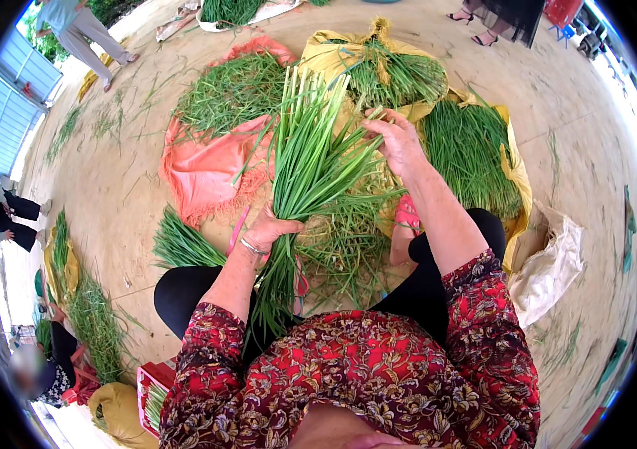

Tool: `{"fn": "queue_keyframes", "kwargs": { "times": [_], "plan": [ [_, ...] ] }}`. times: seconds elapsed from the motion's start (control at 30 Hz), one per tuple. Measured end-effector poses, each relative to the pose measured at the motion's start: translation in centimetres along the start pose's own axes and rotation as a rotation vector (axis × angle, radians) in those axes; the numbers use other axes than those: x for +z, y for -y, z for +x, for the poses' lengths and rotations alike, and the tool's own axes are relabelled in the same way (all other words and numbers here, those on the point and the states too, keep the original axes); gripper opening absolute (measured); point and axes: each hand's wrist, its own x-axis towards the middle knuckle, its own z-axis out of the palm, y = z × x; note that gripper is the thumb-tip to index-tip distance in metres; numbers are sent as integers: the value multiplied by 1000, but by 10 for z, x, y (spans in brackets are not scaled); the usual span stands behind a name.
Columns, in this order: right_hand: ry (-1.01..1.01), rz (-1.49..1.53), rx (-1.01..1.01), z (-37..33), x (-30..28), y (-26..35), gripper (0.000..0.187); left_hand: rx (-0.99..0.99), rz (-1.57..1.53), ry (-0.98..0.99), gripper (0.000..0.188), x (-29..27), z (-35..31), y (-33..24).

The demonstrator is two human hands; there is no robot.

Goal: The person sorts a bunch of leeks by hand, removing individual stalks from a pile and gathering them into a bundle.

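Note:
My left hand is wrapped round the middle of a thick bunch of long green chives, held upright between my knees. The pale stem ends point away from me, and the dark leaf tips hang toward my lap. At the upper right of the bunch, my right hand pinches the ends of a few chives that slant out from the rest. Beneath the bunch lies a loose heap of trimmed green leaves. A smaller bundle of chives rests on the ground by my left knee.
Ahead lie a salmon-coloured sack with loose greens, a tied yellow sack and another chive pile. A white sack is at right, a red crate at lower left. Other people are at the left and far edges.

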Motion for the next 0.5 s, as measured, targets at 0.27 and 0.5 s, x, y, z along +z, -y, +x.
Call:
{"fn": "queue_keyframes", "kwargs": {
  "times": [0.27, 0.5],
  "plan": [
    [-234, 455, -158, 23, -26, 45, 13, 61, 3, -74, 52, -2, -6, 3],
    [-18, -790, -498, 3, -6, 47, 14, 8, 136, -48, 73, -9, -1, 4]
  ]
}}
